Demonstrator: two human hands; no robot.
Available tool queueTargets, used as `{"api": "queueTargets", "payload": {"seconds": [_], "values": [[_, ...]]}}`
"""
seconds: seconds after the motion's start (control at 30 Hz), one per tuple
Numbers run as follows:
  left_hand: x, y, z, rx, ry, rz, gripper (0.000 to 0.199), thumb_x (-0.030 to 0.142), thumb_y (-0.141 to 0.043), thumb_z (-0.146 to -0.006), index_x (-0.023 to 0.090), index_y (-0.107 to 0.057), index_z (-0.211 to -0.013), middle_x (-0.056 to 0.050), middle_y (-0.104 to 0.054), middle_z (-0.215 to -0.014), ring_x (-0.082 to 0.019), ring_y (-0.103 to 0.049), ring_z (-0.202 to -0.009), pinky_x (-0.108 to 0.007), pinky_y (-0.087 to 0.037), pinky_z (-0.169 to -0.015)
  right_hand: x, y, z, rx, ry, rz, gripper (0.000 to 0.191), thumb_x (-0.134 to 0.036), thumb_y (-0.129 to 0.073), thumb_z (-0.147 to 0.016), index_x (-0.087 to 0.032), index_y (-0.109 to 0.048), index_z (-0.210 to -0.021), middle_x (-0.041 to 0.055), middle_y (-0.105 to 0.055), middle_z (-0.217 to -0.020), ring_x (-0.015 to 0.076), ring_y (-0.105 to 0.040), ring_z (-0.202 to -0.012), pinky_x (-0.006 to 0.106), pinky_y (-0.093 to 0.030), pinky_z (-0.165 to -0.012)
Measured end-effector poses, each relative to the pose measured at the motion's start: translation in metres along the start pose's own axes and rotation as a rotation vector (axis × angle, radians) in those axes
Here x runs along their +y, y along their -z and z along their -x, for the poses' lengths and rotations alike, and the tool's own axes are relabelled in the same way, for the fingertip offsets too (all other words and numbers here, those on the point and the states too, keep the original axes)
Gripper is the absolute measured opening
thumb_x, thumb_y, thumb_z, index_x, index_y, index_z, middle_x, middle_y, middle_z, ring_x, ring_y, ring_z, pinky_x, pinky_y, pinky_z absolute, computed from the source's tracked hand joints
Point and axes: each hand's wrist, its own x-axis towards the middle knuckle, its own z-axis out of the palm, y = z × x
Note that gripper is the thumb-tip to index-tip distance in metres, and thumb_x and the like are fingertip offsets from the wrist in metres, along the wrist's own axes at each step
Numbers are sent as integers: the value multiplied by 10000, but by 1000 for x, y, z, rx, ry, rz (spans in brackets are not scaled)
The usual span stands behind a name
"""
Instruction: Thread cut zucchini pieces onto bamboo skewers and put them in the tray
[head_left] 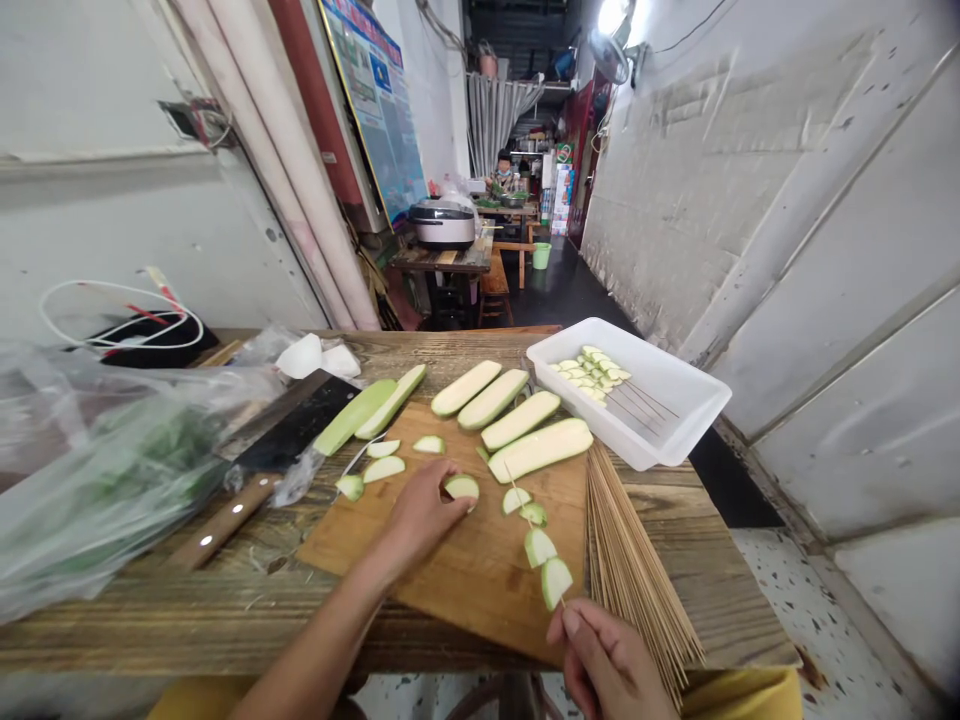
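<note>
My right hand (pixel 604 665) grips the lower end of a thin bamboo skewer (pixel 514 482), which slants up and left across a wooden cutting board (pixel 465 570). Several pale green zucchini slices (pixel 537 547) are threaded along it. My left hand (pixel 417 515) rests over the board, its fingertips on a half-round zucchini slice (pixel 461 488). Beyond that hand lie several long zucchini strips (pixel 521 420) and a few loose slices (pixel 383 468). A cleaver (pixel 292 425) with a wooden handle lies left of the board, its blade partly under clear plastic.
A white plastic tray (pixel 675 400) holding loaded skewers stands at the far right of the wooden table (pixel 720 560). A bundle of bamboo skewers (pixel 630 570) lies right of the board. A plastic bag of greens (pixel 112 470) fills the left side.
</note>
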Motion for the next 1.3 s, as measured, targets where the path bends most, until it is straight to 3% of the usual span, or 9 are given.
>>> {"api": "queueTargets", "payload": {"seconds": [0.1,0.17,0.27,0.33,0.47,0.77,1.03,1.3], "values": [[2,-3,7,-24,210,669,247,298,-662,-695,174,-508,-843,-35,-647,-834,-182,-636,-781,-363,-509,-760,4,-7,-2,-6,64,125,504,-614,-295,-901,-175,-515,-783,-90,-343,-419,64,-283,-353,163,-217,-374],[6,0,11,-57,361,1021,238,241,-656,-730,166,-505,-899,-79,-676,-906,-193,-665,-832,-364,-528,-781,6,-12,-4,15,193,287,471,-535,-282,-937,-181,-526,-747,-48,-427,-481,84,-386,-412,175,-283,-420],[13,6,15,-81,528,1269,125,150,-589,-789,132,-518,-891,-166,-679,-978,-238,-664,-923,-381,-535,-821,10,-15,-7,33,389,519,409,-398,-293,-963,-186,-555,-730,11,-569,-616,116,-518,-543,190,-358,-523],[17,9,16,-86,628,1357,77,151,-526,-834,106,-537,-895,-197,-678,-985,-252,-658,-946,-379,-545,-818,13,-15,-8,24,432,588,359,-331,-308,-963,-191,-573,-765,16,-606,-642,121,-550,-559,188,-366,-534],[22,12,15,-91,711,1412,173,177,-468,-872,56,-574,-936,-208,-683,-967,-256,-662,-932,-360,-561,-800,14,-14,-7,30,467,607,321,-263,-310,-960,-188,-595,-834,28,-641,-669,126,-592,-568,180,-385,-540],[29,13,17,-48,696,1469,137,133,-450,-873,67,-564,-912,-190,-685,-970,-260,-648,-967,-365,-559,-821,15,-15,-7,55,509,548,327,-242,-298,-959,-176,-602,-863,48,-646,-688,129,-614,-584,168,-433,-563],[24,7,19,-17,560,1444,170,116,-498,-850,112,-583,-997,-138,-674,-1040,-257,-638,-992,-406,-538,-868,16,-15,-5,75,466,547,384,-297,-277,-967,-174,-591,-782,38,-605,-616,123,-577,-525,167,-446,-545],[27,5,21,-2,513,1427,126,102,-526,-829,88,-614,-919,-149,-684,-1005,-269,-641,-982,-419,-530,-881,11,-20,-3,137,414,506,474,-411,-253,-969,-172,-619,-786,59,-645,-643,138,-595,-542,190,-446,-553]]}}
